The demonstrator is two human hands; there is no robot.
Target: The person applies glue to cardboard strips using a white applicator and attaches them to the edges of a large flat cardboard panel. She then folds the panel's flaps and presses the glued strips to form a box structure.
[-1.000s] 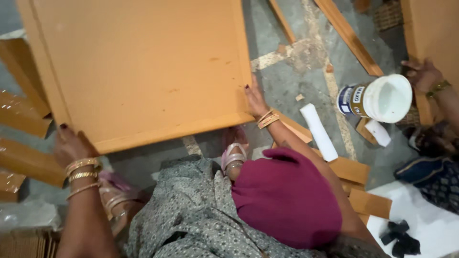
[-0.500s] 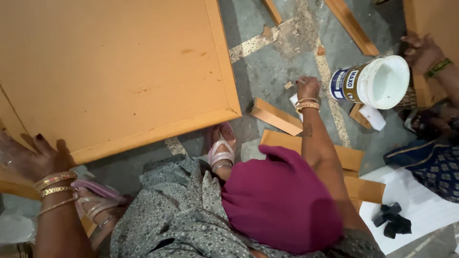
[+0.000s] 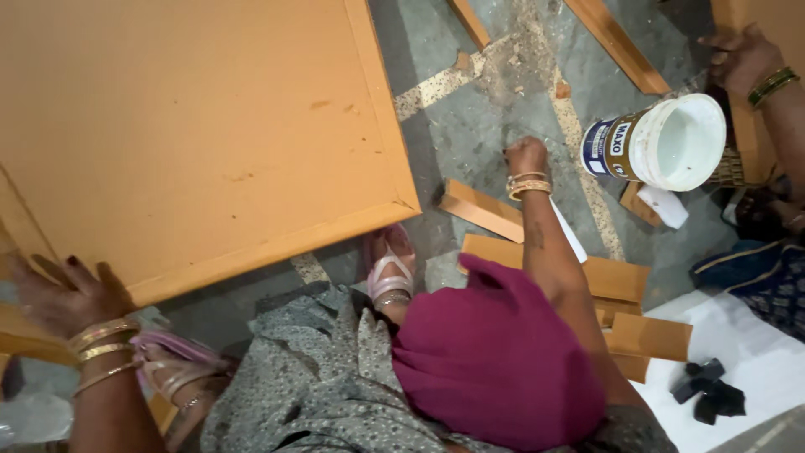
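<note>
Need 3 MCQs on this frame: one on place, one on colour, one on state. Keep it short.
1. Where is the right hand?
A. Down at the floor, left of the white bucket
B. On the panel's top edge
C. Inside the bucket

2. What colour is the cloth over the person's lap?
A. Yellow
B. Magenta
C. Black

3. How does the white bucket stand?
A. Upside down
B. Sealed with a lid
C. Tipped on its side, mouth open

Answers:
1. A: the right hand reaches to the grey floor, apart from the bucket on its right.
2. B: the cloth is plain magenta, beside the grey patterned dress.
3. C: the bucket's open white inside faces the camera, with no lid on it.

The left hand rests at the lower edge of the large orange panel.
</note>
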